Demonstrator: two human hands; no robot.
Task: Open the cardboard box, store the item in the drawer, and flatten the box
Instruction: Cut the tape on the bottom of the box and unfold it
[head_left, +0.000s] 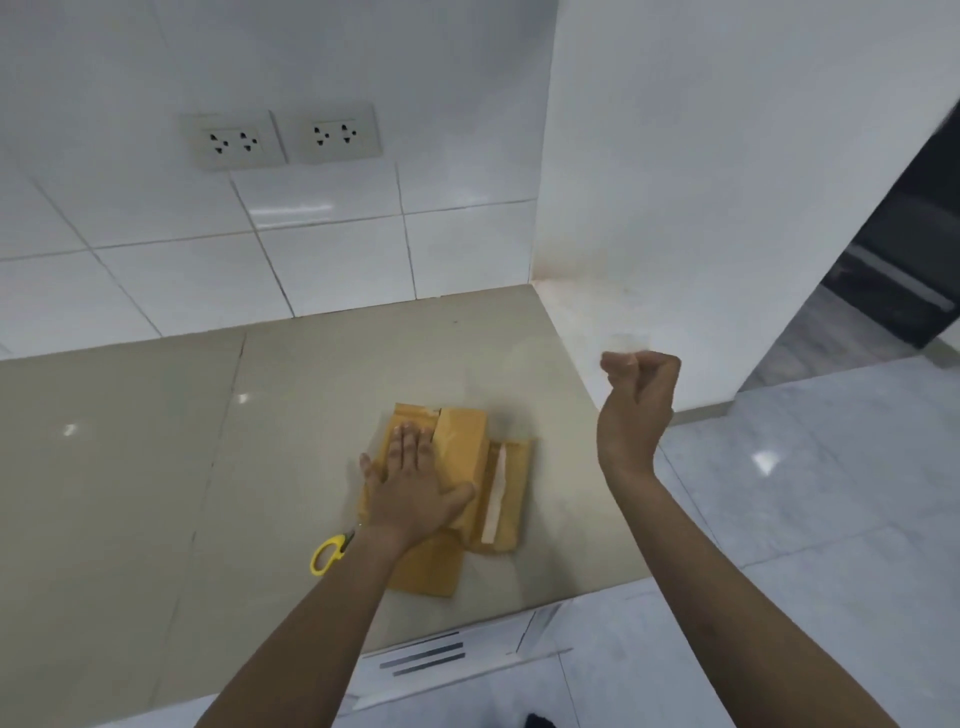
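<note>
Tiled corner, beige desk (156, 467). Left hand (415, 483) spread flat, pinning box (462, 452). Right hand (641, 395) fisted, raised well right of it; box runs near-to-far.

L hand (415, 488) flat on flattened box (462, 457), R hand (641, 387) fisted above counter (156, 441).

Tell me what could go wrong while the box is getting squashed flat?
The left hand presses the cardboard box beside the yellow scissors, so a slip toward them might hurt. The box lies close to the counter edge, so a hard push might slide it off. The right hand is raised in a fist; if it comes down to pound, it could hit the left fingers.
</note>
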